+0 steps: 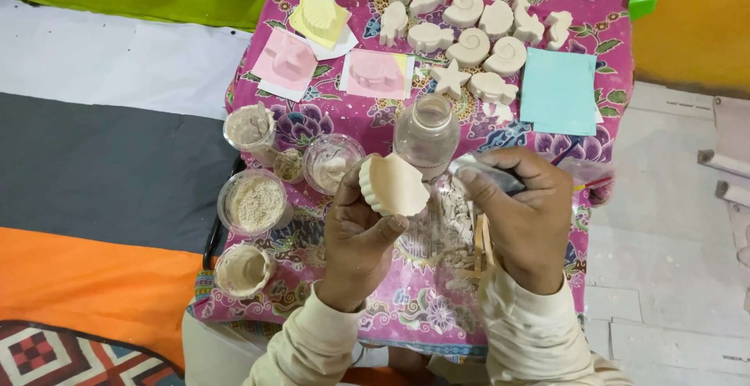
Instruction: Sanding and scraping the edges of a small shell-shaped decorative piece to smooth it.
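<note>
Head view: my left hand pinches a cream scallop-shell cast upright at centre. At its three o'clock, touching-close, my right hand grips a thin dark tool. I can't make out its blurred tip, and the clear jar at twelve stands half hidden.

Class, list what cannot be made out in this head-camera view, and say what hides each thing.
- Tool in the right hand: motion-blurred and mostly covered by the fingers.
- Back of the shell cast held by the left hand: turned away.
- Casts in the top row: cut by the frame's top edge.
- Bottle contents: unclear through the clear plastic.
</note>
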